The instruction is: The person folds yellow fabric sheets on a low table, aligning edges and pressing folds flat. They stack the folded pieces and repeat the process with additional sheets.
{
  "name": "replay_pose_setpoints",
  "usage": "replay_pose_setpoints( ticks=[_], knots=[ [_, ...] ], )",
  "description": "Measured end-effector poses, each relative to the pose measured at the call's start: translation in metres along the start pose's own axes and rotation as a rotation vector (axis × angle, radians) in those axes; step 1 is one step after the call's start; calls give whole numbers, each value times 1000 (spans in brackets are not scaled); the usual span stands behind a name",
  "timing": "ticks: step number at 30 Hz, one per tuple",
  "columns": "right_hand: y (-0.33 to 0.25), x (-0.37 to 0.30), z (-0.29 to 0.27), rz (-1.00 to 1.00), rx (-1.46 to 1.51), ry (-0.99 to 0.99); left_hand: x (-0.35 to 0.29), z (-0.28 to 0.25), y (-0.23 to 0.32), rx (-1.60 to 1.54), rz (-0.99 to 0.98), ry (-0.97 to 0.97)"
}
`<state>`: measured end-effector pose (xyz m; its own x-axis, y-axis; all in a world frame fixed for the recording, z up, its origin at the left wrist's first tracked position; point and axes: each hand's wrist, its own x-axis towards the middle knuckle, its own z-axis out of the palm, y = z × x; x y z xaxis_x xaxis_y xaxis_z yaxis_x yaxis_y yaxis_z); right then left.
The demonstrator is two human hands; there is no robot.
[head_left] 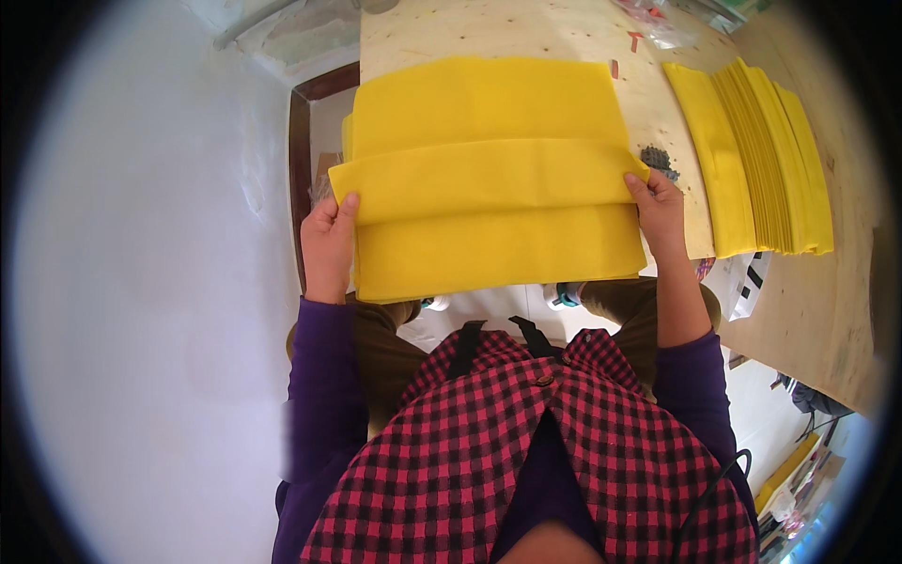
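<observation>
A folded strip of yellow fabric [489,180] stretches between my hands, lying across a wider pile of yellow fabric [489,101] at the wooden table's near side. My left hand [327,249] pinches the strip's left end, thumb on top. At the opposite end, my right hand [661,216] grips the corner the same way, with its thumb over the cloth. The strip looks flat and fairly taut, with a fold line along its far side. Below it, the pile's near part hangs toward my lap. How many layers lie beneath cannot be seen.
To the right, a row of folded yellow fabric pieces [756,160] lies on the wooden table [526,38]. A dark grey bristly object [660,160] sits just beyond my right hand. Clear plastic wrapping [667,23] is at the back. A pale wall [160,282] rises on my left.
</observation>
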<state>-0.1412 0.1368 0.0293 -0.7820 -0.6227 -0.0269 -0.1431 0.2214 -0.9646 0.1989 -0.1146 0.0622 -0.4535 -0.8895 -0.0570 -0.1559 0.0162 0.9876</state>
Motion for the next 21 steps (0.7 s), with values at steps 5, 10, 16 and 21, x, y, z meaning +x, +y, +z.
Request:
replay_pose_setpoints(
  ticks=[5,10,16,21],
  knots=[
    [7,2,0,-37,-84,-6,5,-4,-20,145,11,17],
    [3,0,7,-155,-124,75,6,2,-31,196,52,74],
    [-10,-7,7,-131,-330,126,11,5,-33,279,108,112],
    [-18,-9,9,-139,-374,121,8,9,-39,260,135,174]
  ],
)
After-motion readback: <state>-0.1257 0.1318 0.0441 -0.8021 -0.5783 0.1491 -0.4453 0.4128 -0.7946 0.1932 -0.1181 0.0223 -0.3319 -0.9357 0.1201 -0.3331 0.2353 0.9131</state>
